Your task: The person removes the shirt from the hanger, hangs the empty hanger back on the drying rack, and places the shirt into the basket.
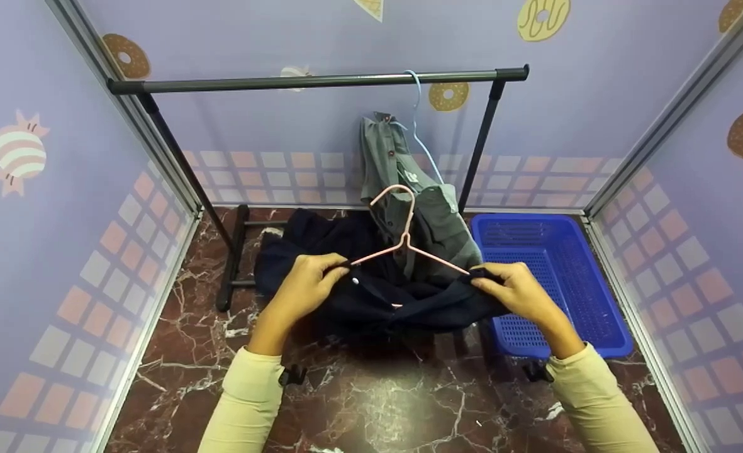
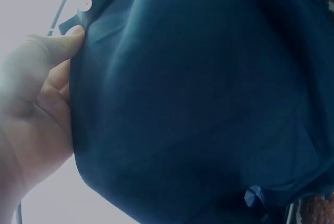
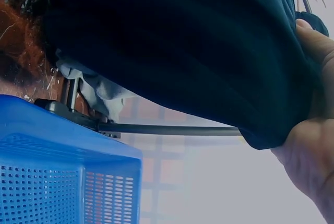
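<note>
A navy garment with a white button (image 1: 409, 311) hangs between the two hands, its cloth spread wide. Above it shows a pink clothes hanger (image 1: 404, 239), hook upward, its sloping arms running toward both hands. The left hand (image 1: 308, 280) pinches the cloth at the left end of the hanger; the left wrist view shows its thumb (image 2: 73, 38) just below the white button (image 2: 84, 3). At the opposite end, the right hand (image 1: 519, 292) grips the garment between thumb and fingers. In the right wrist view the navy cloth (image 3: 182, 51) drapes from that hand.
Behind stands a black clothes rack (image 1: 239, 83), with a grey-green buttoned garment (image 1: 380, 151) on a light blue hanger (image 1: 416, 119). A blue plastic basket (image 1: 597, 283) sits on the marbled floor (image 1: 396, 402) at the right. Patterned walls enclose the back and sides.
</note>
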### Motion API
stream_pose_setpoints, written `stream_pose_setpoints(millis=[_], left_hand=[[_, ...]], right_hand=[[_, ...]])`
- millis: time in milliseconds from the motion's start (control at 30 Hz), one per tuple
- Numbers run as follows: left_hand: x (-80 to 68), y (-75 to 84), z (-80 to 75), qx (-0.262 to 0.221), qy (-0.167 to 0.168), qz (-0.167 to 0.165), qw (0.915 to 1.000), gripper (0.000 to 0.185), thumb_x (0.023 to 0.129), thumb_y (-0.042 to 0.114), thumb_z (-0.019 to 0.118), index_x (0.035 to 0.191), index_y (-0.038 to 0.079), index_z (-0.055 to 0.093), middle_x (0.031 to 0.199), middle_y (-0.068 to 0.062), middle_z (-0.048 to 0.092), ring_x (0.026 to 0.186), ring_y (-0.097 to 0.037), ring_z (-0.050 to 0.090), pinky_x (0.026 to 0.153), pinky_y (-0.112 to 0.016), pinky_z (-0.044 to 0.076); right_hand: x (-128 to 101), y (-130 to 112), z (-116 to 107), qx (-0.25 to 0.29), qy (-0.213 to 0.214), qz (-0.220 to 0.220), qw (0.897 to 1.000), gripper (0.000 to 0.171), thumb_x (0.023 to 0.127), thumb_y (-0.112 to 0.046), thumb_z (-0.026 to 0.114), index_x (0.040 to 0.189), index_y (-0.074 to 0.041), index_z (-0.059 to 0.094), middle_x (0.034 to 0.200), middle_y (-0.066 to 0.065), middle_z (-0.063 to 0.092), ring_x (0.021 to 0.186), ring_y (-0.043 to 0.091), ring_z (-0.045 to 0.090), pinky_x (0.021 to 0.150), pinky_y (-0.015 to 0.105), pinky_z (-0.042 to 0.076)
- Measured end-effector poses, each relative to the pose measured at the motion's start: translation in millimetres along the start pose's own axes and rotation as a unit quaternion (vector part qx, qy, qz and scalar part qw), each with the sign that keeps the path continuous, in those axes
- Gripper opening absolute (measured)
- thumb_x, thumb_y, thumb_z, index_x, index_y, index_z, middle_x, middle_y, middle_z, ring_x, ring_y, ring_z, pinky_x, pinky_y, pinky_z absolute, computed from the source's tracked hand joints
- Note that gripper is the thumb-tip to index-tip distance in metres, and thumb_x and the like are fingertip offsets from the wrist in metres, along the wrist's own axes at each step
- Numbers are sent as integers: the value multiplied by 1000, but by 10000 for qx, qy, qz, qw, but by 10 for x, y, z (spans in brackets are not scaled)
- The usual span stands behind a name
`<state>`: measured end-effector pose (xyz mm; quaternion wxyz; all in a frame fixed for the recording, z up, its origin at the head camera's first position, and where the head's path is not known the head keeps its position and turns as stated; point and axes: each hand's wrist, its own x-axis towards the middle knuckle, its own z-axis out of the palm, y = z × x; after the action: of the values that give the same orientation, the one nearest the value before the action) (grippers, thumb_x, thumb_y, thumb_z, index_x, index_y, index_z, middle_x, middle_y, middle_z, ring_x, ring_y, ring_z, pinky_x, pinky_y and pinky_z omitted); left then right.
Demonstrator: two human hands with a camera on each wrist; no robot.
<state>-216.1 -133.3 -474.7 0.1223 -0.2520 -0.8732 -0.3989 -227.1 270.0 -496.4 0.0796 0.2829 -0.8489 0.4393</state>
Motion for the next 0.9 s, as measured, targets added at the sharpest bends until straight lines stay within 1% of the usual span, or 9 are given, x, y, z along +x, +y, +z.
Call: stream_pose_setpoints(millis=[100, 200, 333, 400, 567, 633, 800, 900], left_hand=[[42, 34, 15, 4, 55, 141, 9999, 10, 97, 9, 70, 100, 4, 78, 94, -7, 79, 81, -18, 71, 76, -39, 60], [96, 66, 35, -10, 127, 273, 9995, 10, 97, 8, 70, 101, 3, 78, 96, -8, 79, 87, -21, 75, 80, -40, 61], [185, 117, 58, -65, 203, 415, 9989, 10, 97, 7, 70, 101, 2, 79, 97, -9, 80, 89, -23, 76, 82, -40, 62], [234, 148, 68, -84, 214, 493, 9985, 11, 97, 7, 70, 102, 2, 79, 98, -9, 80, 90, -23, 76, 82, -40, 62], [352, 230, 93, -154, 178, 604, 9979, 13, 99, 9, 68, 103, 2, 79, 99, -9, 79, 88, -21, 75, 80, -39, 62], [389, 252, 109, -192, 155, 618, 9978, 13, 98, 8, 68, 103, 2, 79, 98, -9, 79, 88, -21, 75, 80, -39, 61], [469, 293, 162, -243, 51, 638, 9977, 13, 98, 8, 68, 103, 2, 79, 99, -9, 79, 90, -21, 75, 83, -38, 61], [511, 320, 197, -268, 30, 687, 9973, 14, 98, 8, 68, 104, 2, 79, 102, -9, 79, 93, -21, 76, 86, -38, 61]], right_hand=[[6, -12, 12, -68, 50, -48, 10000, 14, 90, 0, 76, 101, -6, 81, 95, 6, 80, 83, 1, 65, 77, 6, 50], [10, -27, 35, -217, 157, -111, 9996, 15, 88, 4, 76, 100, -3, 80, 94, 10, 79, 83, 1, 65, 77, 5, 49], [15, -54, 53, -324, 316, -212, 9987, 16, 85, 10, 75, 98, 2, 79, 92, 15, 79, 83, 1, 65, 77, 4, 48], [19, -50, 46, -267, 340, -215, 9988, 16, 85, 10, 76, 98, 1, 79, 92, 14, 79, 83, 1, 66, 77, 4, 49], [30, -56, 20, -147, 299, -172, 9993, 17, 87, 3, 77, 101, -6, 82, 95, 7, 80, 84, 2, 68, 78, 5, 51], [34, -60, 20, -168, 289, -182, 9993, 17, 87, 3, 78, 101, -6, 82, 95, 7, 80, 85, 2, 68, 78, 5, 51], [50, -68, 53, -263, 332, -293, 9987, 18, 85, 10, 76, 99, 1, 80, 93, 13, 79, 82, 2, 66, 76, 5, 49], [64, -76, 70, -268, 347, -374, 9983, 18, 84, 12, 76, 98, 2, 79, 92, 16, 79, 81, 2, 66, 75, 4, 49]])
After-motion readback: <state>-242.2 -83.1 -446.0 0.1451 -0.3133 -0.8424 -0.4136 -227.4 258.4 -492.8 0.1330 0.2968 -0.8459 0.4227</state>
